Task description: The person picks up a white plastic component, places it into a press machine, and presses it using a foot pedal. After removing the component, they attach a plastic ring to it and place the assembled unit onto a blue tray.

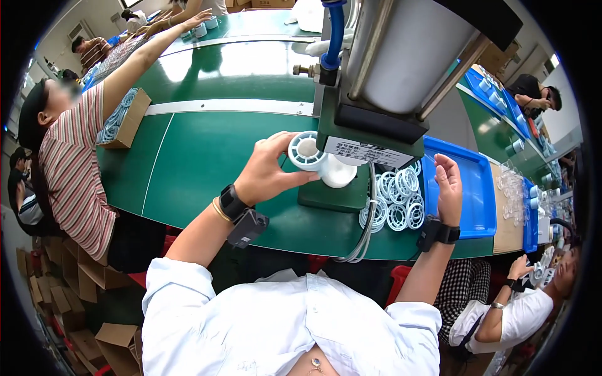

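Between the thumb and fingers of my left hand (266,168) is a light blue plastic spool-like part (306,151), its spoked round rim tipped toward me. It is held just left of the head of a bench press (376,135). Below the press head sits a white round piece (339,174) above the dark green base (332,197). My right hand (449,188) is raised over the near left side of a blue tray (480,200), fingers loosely bent, thumb apart, with nothing visible in it. Several light blue spoked rings (397,217) lie piled between the press and the tray.
Grey cables (367,241) hang from the press over the table's near edge. A cardboard box of light blue rings (128,119) stands at left, beside a co-worker (75,156) reaching across the green table (169,156). Clear plastic parts (511,191) lie at right, near another seated person (514,313).
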The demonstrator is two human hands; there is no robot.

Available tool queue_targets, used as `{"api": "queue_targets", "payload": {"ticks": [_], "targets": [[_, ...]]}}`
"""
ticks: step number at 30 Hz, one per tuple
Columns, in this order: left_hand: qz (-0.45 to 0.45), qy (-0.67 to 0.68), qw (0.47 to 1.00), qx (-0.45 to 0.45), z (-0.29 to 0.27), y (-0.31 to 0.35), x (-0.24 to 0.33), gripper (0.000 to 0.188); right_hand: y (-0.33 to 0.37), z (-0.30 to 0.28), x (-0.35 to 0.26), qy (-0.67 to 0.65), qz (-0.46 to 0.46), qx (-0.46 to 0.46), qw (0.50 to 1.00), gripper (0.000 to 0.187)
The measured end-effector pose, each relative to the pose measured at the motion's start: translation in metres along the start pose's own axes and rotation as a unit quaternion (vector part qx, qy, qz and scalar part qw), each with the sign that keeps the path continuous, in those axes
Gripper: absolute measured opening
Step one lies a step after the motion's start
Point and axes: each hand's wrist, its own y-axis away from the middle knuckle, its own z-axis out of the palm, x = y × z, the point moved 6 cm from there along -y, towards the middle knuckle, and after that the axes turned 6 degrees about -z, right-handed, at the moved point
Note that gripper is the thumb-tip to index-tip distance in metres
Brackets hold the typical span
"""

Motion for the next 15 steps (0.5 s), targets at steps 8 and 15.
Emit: {"api": "queue_targets", "payload": {"ticks": [8,15], "targets": [[0.016,-0.132,0.991,-0.013,0.045,-0.014,0.02,0.05,0.02,0.035,-0.033,-0.079,-0.032,-0.047,0.995,0.029],[-0.101,-0.123,0.983,-0.093,0.042,-0.014,0.009,0.056,0.029,0.067,-0.039,0.013,-0.013,-0.148,0.989,0.028]]}}
